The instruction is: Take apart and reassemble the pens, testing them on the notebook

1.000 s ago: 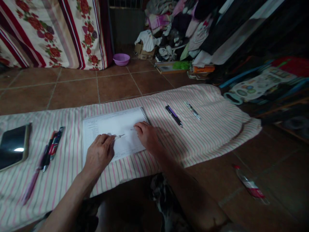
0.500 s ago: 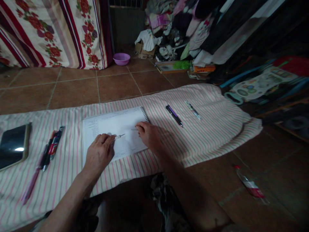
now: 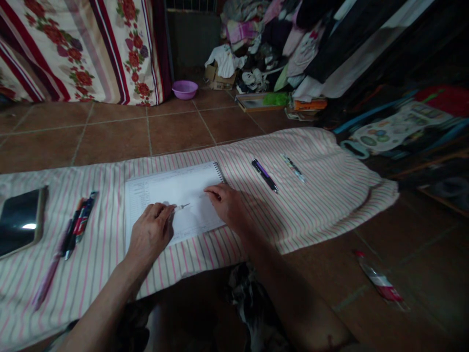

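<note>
My left hand [image 3: 152,227] rests on the open spiral notebook [image 3: 172,183], its fingers closed on a slim whitish pen part [image 3: 179,208] with a thin dark tip pointing right. Over the right half of the page, my right hand [image 3: 225,203] has thumb and forefinger pinched together. Whatever is between those fingertips is too small to make out; a faint thin line shows on the page just left of them. A purple and black pen [image 3: 264,175] and a patterned light pen [image 3: 293,167] lie to the right of the notebook.
On the striped cloth [image 3: 322,195] at left lie a phone [image 3: 20,220], several pens [image 3: 78,225] and a pink pen [image 3: 49,278]. A plastic bottle [image 3: 381,281] is on the tiled floor at right. Beyond stand a purple basin [image 3: 185,89] and piled clothes [image 3: 242,32].
My right hand has shifted slightly left, its fingers a little straighter, and the thin line by its fingertips shows less. My left hand and the pen part stay in place.
</note>
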A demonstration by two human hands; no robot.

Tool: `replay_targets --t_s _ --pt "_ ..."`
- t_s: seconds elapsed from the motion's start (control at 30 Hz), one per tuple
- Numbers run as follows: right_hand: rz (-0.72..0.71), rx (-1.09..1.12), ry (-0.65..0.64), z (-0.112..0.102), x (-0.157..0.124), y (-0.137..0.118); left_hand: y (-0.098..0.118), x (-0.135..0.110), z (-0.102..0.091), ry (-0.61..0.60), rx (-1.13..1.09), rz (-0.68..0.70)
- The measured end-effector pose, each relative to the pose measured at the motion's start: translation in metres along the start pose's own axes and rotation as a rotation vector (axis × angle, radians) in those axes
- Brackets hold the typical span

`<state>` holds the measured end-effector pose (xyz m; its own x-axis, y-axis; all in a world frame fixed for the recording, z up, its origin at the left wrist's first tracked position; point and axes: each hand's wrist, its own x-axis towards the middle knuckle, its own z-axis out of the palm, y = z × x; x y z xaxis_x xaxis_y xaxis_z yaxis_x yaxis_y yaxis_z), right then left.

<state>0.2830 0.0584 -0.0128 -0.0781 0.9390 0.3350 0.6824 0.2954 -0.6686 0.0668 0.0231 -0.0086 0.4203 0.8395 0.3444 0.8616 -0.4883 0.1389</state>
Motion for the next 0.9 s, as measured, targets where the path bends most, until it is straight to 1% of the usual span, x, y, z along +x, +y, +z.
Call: replay_targets --t_s 0.1,0.33,0.6,0.73,0.9 --pt "-0.044 -0.035 -0.007 -0.0003 -0.0003 0.0003 0.0003 0.0000 0.0000 0.001 -0.004 0.000" --pt "0.000 0.064 0.041 0.0013 0.0000 -0.0013 0.0004 -0.0004 -0.0009 0.003 -0.014 -0.001" --pt "0.005 0.016 0.027 0.0033 0.0002 -0.0020 0.0033 -0.0009 0.0015 0.008 -0.002 -0.010" --pt "0.011 0.046 0.025 0.0051 -0.0006 -0.0038 0.0049 -0.0002 0.0032 0.015 0.022 -0.013" --pt "0.016 0.066 0.033 0.0062 -0.0012 -0.0076 0.0050 0.0004 0.0048 0.032 -0.001 -0.018"
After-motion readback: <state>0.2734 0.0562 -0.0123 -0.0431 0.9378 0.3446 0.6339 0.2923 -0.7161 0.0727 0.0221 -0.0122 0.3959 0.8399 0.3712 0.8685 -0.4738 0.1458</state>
